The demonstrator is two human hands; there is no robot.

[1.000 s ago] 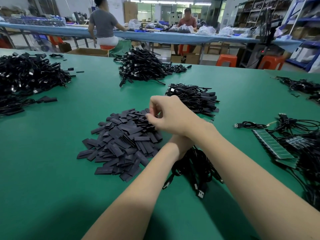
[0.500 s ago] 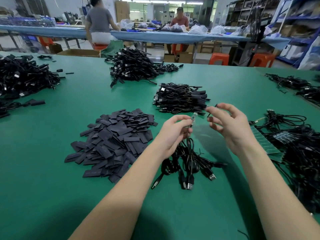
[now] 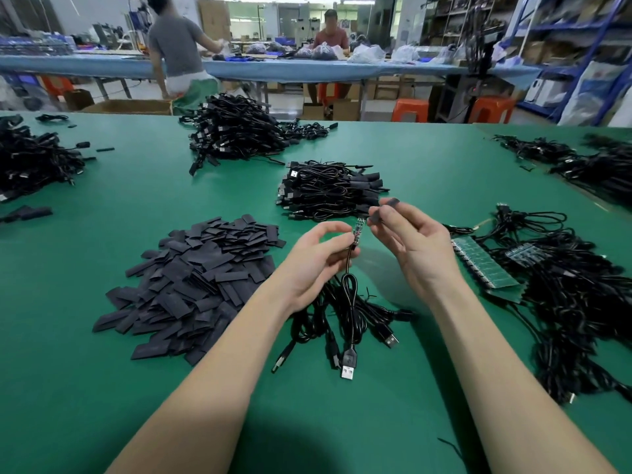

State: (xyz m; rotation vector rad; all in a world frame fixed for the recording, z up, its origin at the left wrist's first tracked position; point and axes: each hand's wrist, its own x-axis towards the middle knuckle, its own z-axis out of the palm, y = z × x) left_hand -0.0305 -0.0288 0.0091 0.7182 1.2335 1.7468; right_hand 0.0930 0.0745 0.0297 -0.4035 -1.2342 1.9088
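Because the bare circuit board [image 3: 358,230] has to stand free for a cover to go over it, the left hand [image 3: 318,258] pinches the cable [image 3: 349,302] just below the board, centre of frame, with the board's tip pointing up. The rest of the cable hangs in a loop to its USB plug [image 3: 348,366], lower centre, at or near the table [image 3: 102,388]; contact unclear.

Right hand [image 3: 417,248], just right of the board, pinches a black sleeve [image 3: 376,217] at about the height of the board's tip. Close beside it, not touching. Likely lined up to slide on. Hands apart, each clamped on its own part.

Pile of sleeves [image 3: 198,278] at left centre, loose cables [image 3: 328,323] directly under the hands: both probably kept within easy reach. The bundle [image 3: 328,193] beyond the hands looks already sleeved.

Hard to make out:
- Sleeve is blurred, so I cannot tell which way its open end faces.
- Left fingertips hide the joint between cable and board.
- Green panel [image 3: 482,265] at right is partly buried under tangled cords, which run off the right edge
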